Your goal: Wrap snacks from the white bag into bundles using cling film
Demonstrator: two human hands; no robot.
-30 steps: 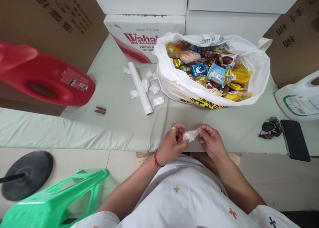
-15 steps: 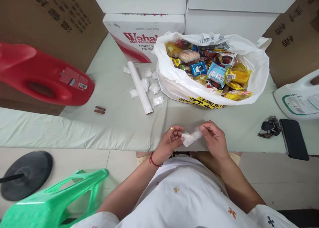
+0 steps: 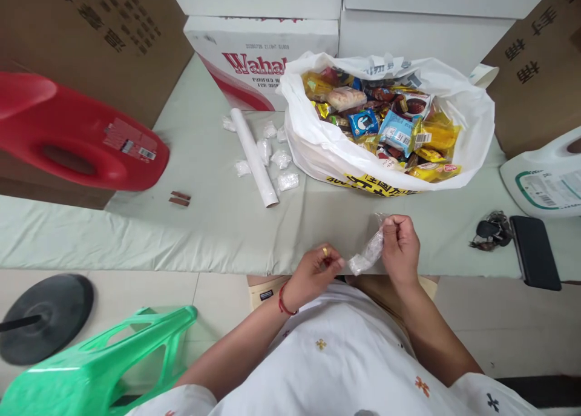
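A crumpled clear plastic wrap [image 3: 368, 254] hangs at the table's front edge, its upper end pinched in my right hand [image 3: 401, 246]. My left hand [image 3: 318, 270] is just left of the wrap's lower end, its fingers curled and the fingertips together; what they hold, if anything, is too small to make out. Farther back lie several small folded clear plastic bundles [image 3: 287, 181] around a white roll [image 3: 255, 159]. A white plastic bag [image 3: 308, 152], open at the top, holds many wrapped snacks.
Red jug [image 3: 91, 137] and two small brown strips [image 3: 180, 198] are at left. Keys [image 3: 490, 231], a black phone [image 3: 535, 252] and a white jug [image 3: 544, 180] sit at right. Boxes [image 3: 254, 59] stand behind. A green stool [image 3: 104, 355] is on the floor.
My right hand has moved slightly right and up with the plastic wrap. My left hand has come off the wrap's lower end and moved a little down; the wrap now hangs longer.
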